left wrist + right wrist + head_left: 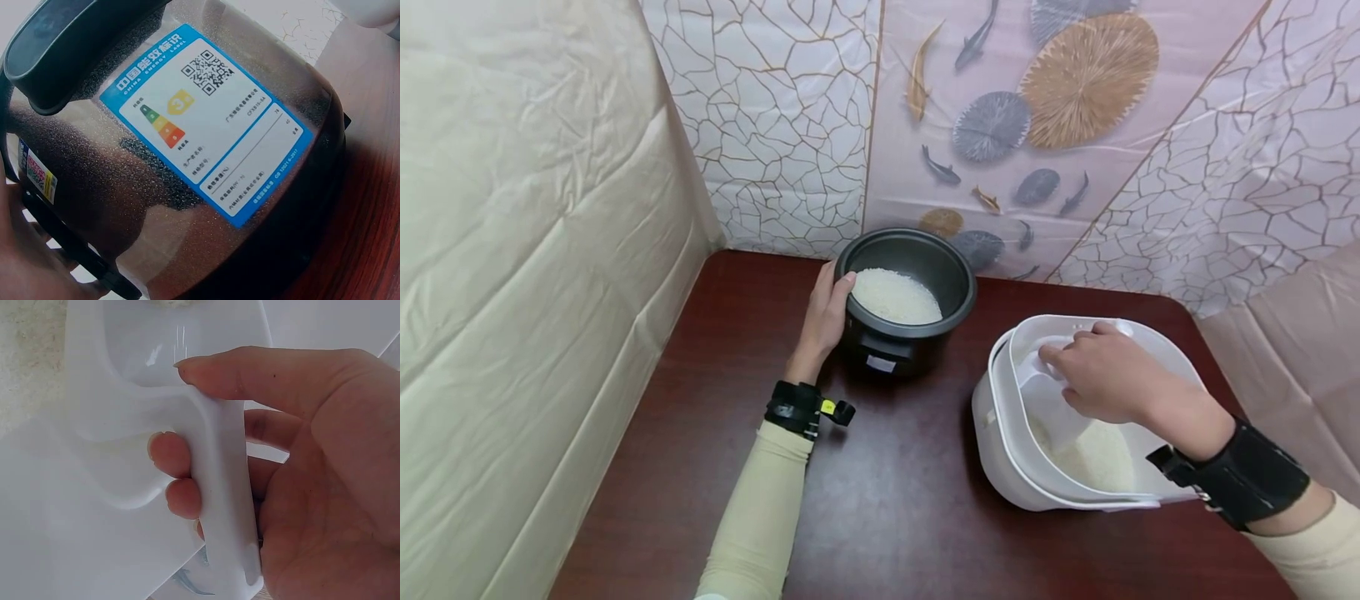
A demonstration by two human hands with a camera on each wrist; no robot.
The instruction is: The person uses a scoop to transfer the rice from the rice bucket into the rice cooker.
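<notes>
My left hand [827, 310] holds the side of a black rice cooker [880, 343], its thumb on the rim. White rice [897, 297] lies in the cooker. In the left wrist view, fingers [25, 262] wrap a black edge beside the cooker's blue-bordered energy label [206, 125]. Inside a white rice bin [1000, 442], my right hand [1108, 375] grips a white scoop [222, 481] by its handle, thumb at the base of the scoop's bowl. The scoop's bowl [1054, 410] is down by the rice [1105, 458] in the bin; how much it carries is hard to tell.
Both containers stand on a dark red-brown table [880, 508], the cooker near the back edge and the bin at the right. A patterned curtain [790, 125] hangs right behind the table, and a cream cloth [550, 250] borders the left side.
</notes>
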